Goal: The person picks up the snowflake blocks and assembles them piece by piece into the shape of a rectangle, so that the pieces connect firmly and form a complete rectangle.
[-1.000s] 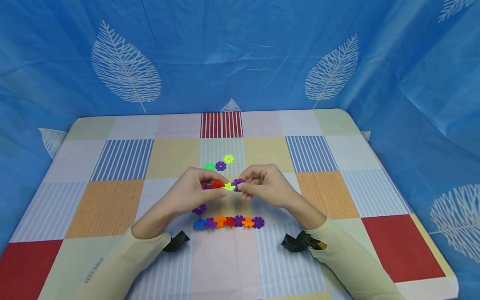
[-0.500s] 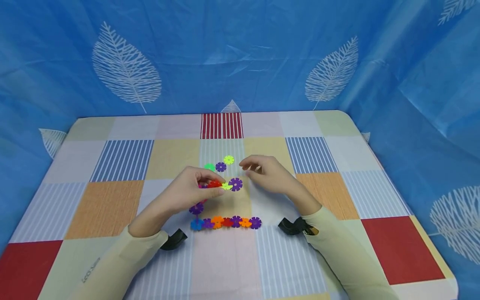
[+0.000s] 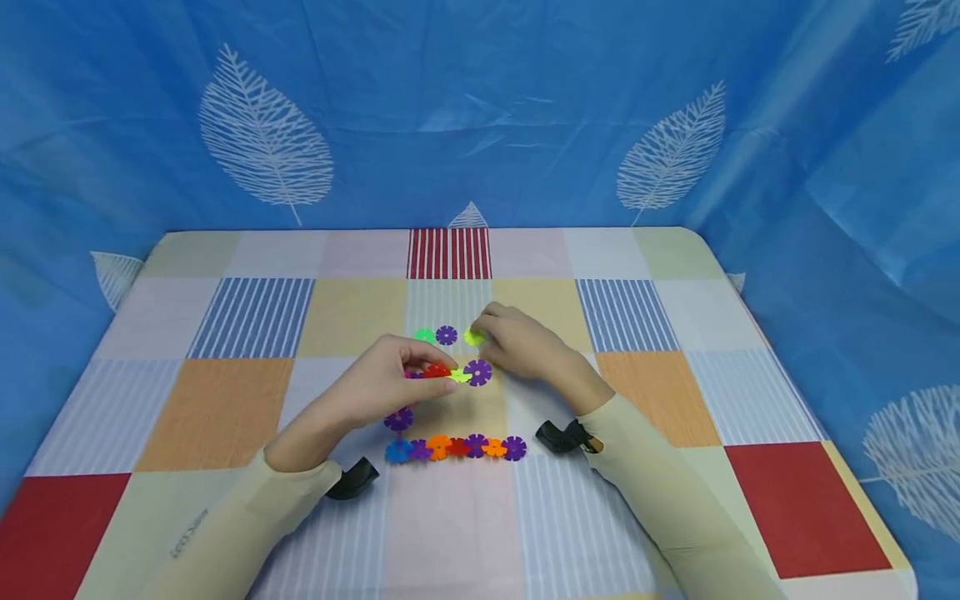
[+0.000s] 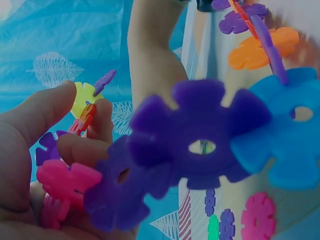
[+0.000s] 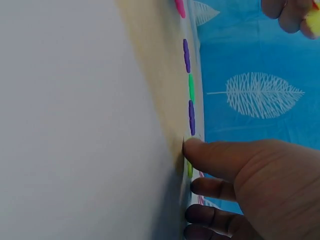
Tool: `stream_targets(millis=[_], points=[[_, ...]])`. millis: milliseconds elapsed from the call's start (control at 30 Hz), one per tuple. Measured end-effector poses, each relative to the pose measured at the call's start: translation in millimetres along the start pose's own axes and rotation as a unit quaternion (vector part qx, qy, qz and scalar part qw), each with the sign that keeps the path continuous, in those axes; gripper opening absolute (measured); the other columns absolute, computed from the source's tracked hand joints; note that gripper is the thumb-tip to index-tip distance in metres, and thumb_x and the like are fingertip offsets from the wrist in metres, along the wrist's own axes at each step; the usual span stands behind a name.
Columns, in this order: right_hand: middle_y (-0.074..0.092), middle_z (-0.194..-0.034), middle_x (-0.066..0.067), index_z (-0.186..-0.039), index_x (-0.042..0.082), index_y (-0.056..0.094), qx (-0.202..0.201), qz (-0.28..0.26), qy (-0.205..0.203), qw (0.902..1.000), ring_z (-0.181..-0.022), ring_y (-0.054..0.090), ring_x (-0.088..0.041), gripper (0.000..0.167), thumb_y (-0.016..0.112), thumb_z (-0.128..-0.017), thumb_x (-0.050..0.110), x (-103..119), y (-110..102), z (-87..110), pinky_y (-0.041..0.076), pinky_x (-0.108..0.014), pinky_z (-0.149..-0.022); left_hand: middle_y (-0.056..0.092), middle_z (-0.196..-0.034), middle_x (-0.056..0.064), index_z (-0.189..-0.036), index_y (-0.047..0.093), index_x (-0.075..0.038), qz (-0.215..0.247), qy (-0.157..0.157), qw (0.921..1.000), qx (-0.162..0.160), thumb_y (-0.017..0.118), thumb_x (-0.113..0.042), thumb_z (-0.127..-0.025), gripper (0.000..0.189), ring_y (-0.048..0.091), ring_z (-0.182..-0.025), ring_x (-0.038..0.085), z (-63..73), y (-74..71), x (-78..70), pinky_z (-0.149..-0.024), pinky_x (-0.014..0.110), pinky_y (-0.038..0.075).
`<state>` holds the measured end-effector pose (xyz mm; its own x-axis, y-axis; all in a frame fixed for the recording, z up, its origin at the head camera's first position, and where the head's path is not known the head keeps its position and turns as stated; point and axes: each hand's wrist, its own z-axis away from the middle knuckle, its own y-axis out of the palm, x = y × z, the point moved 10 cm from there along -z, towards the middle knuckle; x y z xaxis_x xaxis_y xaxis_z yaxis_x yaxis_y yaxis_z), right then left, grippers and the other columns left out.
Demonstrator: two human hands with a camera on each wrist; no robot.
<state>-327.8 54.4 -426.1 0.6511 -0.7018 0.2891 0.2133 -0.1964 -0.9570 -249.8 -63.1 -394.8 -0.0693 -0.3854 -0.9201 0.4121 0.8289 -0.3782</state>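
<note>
My left hand (image 3: 371, 379) pinches a chain of interlocking flower-shaped plastic discs (image 3: 457, 447) near its raised end. A red disc (image 3: 437, 370) and a yellow-green disc (image 3: 459, 376) show at its fingertips, and a purple disc (image 3: 477, 372) sticks out beyond them. From this hand the chain runs down past a blue corner disc (image 4: 280, 170) to a row closer to the body. Further back, my right hand (image 3: 521, 340) holds a loose yellow-green disc (image 3: 473, 337) by its edge, low at the tabletop; the fingers hide part of it.
Loose green (image 3: 424, 335) and purple (image 3: 446, 335) discs lie behind the left hand. A pink disc (image 4: 258, 216) and another purple one show in the left wrist view. The patchwork tablecloth (image 3: 360, 317) ends at a blue curtain (image 3: 480, 125) with leaf prints.
My right hand has let go of the purple end disc and reached back to the loose yellow-green disc, which has shifted right and nearer. The left hand keeps its grip on the chain.
</note>
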Motion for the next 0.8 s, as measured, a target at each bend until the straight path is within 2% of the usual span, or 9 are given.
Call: stream_targets(millis=[233,400,567,800], points=[[0.061,-0.104,0.001,-0.106,0.01,0.068,-0.015,-0.014,0.008,0.9998,-0.098,0.059,-0.016,0.021,0.072,-0.089,0.021,-1,2,29.7,0.048,-0.032,-0.09,0.068,-0.1,0.001,-0.105,0.074,-0.015,-0.005,-0.009,0.9999,-0.004,0.078,-0.02,-0.084,0.021,0.062,-0.082,0.023,0.9,-0.4,1.4,-0.067,0.037,0.055],[0.062,-0.104,0.0,-0.108,0.01,0.067,-0.019,-0.012,0.011,0.9997,-0.097,0.06,-0.016,0.022,0.073,-0.089,0.02,0,4,47.6,0.05,-0.032,-0.089,0.067,-0.1,0.002,-0.105,0.074,-0.014,-0.006,-0.017,0.9998,-0.003,0.078,-0.02,-0.085,0.022,0.062,-0.083,0.023,1.1,0.7,3.4,-0.068,0.037,0.055],[0.06,-0.108,-0.001,-0.114,0.009,0.066,-0.019,-0.021,0.022,0.9994,-0.096,0.057,-0.014,0.028,0.071,-0.089,0.02,-5,7,57.1,0.049,-0.032,-0.089,0.067,-0.099,0.003,-0.105,0.074,-0.014,-0.002,-0.023,0.9997,0.001,0.078,-0.02,-0.084,0.022,0.062,-0.082,0.024,0.2,4.1,4.3,-0.069,0.038,0.055],[0.051,-0.105,-0.001,-0.102,0.011,0.062,-0.014,-0.059,0.039,0.9974,-0.087,0.052,-0.014,0.02,0.072,-0.086,0.021,-15,8,61.8,0.048,-0.031,-0.082,0.066,-0.102,0.004,-0.108,0.073,-0.011,0.01,-0.014,0.9998,0.005,0.077,-0.024,-0.085,0.027,0.06,-0.081,0.024,-0.6,7.0,0.8,-0.071,0.043,0.055]])
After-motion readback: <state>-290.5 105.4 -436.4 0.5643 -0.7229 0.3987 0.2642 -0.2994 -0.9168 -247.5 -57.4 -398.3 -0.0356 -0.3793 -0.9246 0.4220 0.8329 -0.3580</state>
